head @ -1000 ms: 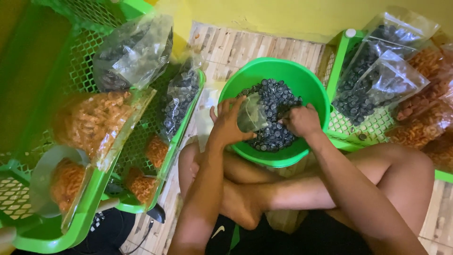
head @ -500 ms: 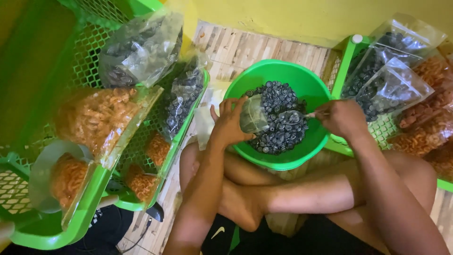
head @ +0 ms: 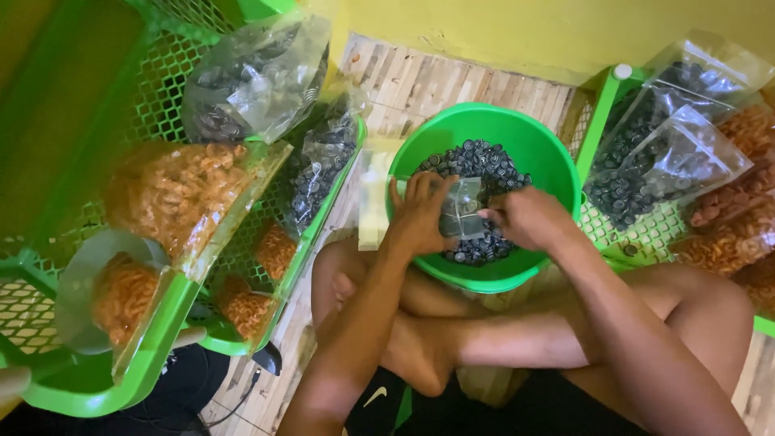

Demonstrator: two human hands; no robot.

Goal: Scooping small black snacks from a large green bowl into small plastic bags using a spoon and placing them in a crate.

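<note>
The left hand point(head: 420, 216) grips a small clear plastic bag point(head: 462, 211) by its left edge, holding it over the green plastic basin point(head: 533, 145). The right hand point(head: 525, 218) pinches the bag's right side, fingers closed on it. Beneath them the basin holds a heap of small dark ring-shaped pieces point(head: 476, 161) and rests on the slatted wooden floor point(head: 420, 81) before crossed legs. Green mesh baskets point(head: 153, 105) on both sides carry filled bags of dark pieces point(head: 662, 157) and orange snacks point(head: 182, 190).

A home packing spot on a slatted wooden floor point(head: 420, 81), with green mesh racks point(head: 121, 121) of bagged snacks point(head: 182, 190) beside a yellow wall point(head: 500, 28).
</note>
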